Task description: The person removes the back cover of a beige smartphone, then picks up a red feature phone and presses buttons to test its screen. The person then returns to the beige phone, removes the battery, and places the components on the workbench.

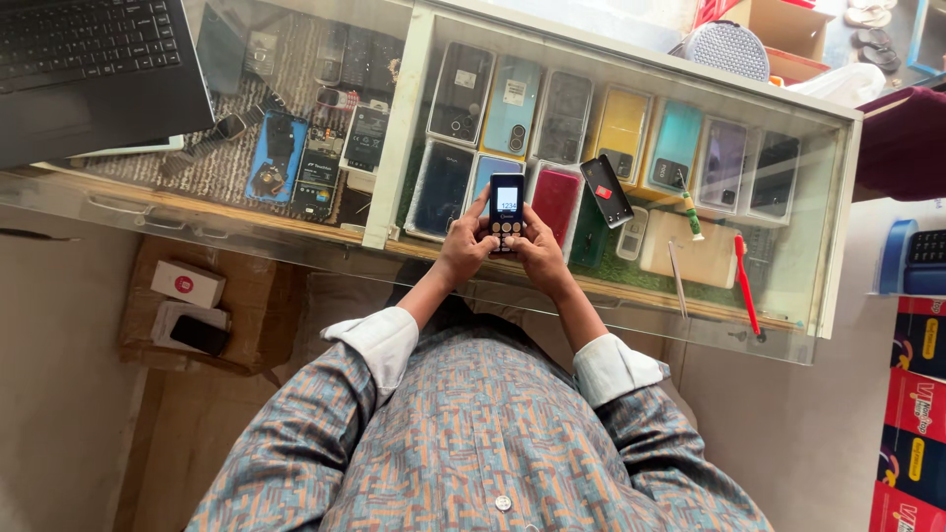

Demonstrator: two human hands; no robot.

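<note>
You've got the keypad phone [506, 211] cradled over the glass counter [631, 296], left hand [463, 246] and right hand [539, 251] both wrapped around it, thumbs on keys. Keying seems underway; next press needs steady thumbs.

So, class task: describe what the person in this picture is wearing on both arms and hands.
Both arms wear a patterned shirt of grey-blue and orange geometric weave, with plain white cuffs turned back on the forearms. The left hand and right hand are bare: no gloves, and no rings or watch visible.
</note>
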